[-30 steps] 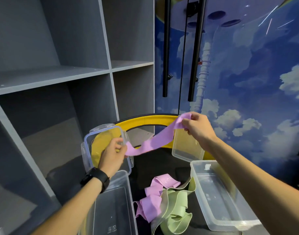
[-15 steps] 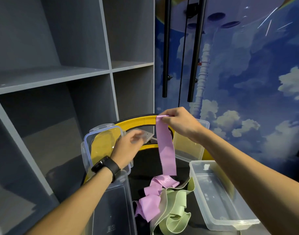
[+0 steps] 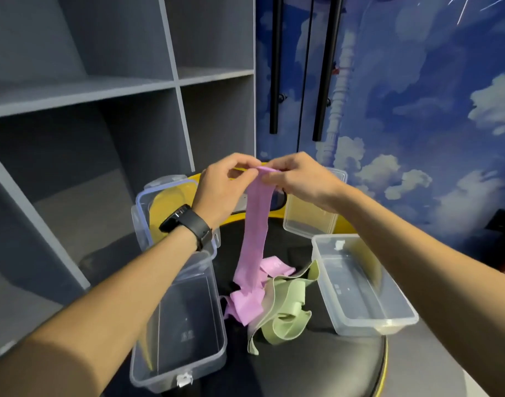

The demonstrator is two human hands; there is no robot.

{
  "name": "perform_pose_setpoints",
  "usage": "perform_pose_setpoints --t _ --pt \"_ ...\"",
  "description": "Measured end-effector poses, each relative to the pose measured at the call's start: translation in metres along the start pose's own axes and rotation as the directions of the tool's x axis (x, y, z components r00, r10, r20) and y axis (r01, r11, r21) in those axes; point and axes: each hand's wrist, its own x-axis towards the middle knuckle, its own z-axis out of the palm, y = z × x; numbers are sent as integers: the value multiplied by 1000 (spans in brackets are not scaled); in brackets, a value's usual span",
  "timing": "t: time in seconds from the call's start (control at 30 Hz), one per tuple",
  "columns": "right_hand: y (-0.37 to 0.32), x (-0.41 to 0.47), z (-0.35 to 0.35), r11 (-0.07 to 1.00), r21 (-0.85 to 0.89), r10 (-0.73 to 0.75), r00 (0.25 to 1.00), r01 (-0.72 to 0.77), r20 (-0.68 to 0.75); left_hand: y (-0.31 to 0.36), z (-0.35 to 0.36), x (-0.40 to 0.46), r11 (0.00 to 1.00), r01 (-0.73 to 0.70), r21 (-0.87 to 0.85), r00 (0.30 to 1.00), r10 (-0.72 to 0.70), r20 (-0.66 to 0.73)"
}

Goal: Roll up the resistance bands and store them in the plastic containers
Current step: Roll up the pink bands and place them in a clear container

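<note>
Both hands meet at the top end of the pink resistance band [image 3: 255, 224]: my left hand [image 3: 221, 190] pinches it from one side, and my right hand [image 3: 298, 181] pinches it from the other, so the grip is narrow and holds the band's upper edge. I cannot make out how the fingertips sit on the fabric, since the knuckles cover it and the frame is slightly blurred. From the grip the band hangs straight down, and its lower end lies crumpled on the black round tabletop [image 3: 317, 365] directly below. Touching that heap, just right of it, lies a green resistance band [image 3: 284, 308] in loose folds. Below and left of the grip stands a clear plastic container [image 3: 179, 325] that holds nothing; my left forearm crosses over its far end and hides part of the rim. Below and right of the grip sits a second clear container [image 3: 362, 285], also holding no band, with my right forearm passing just beside it. Behind my left wrist, a clear lid with a blue rim [image 3: 148, 213] stands tilted, partly hidden by the black watch [image 3: 188, 223]. Just under my right hand another clear lid [image 3: 311, 216] leans upright, its top covered by the hand.
</note>
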Motion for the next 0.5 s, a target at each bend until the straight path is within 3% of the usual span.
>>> perform_pose_setpoints --t 0.17,0.5 --pt "11 -19 19 998 24 -46 987 51 -152 -2 -1 -15 1000 17 -20 999 -18 -28" --pt "47 -71 58 906 405 -18 970 119 -243 -19 13 -81 966 112 -233 994 -110 21"
